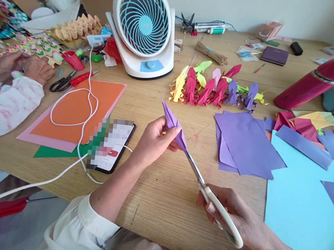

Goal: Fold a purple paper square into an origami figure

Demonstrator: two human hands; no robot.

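Note:
My left hand pinches a narrow folded purple paper between thumb and fingers, its point aimed up and left. In my right hand is a pair of scissors with white handles. Their blades reach the paper's lower end and look nearly closed there; whether they cut into it I cannot tell. Beyond my hands stand folded paper figures in yellow, red, green and purple. Sheets of purple paper lie to the right, beside a light blue sheet.
A white fan stands at the back. A phone with a white cable lies left of my forearm, near orange paper. A red flask is at the right. Another person's hands are at far left, near black scissors.

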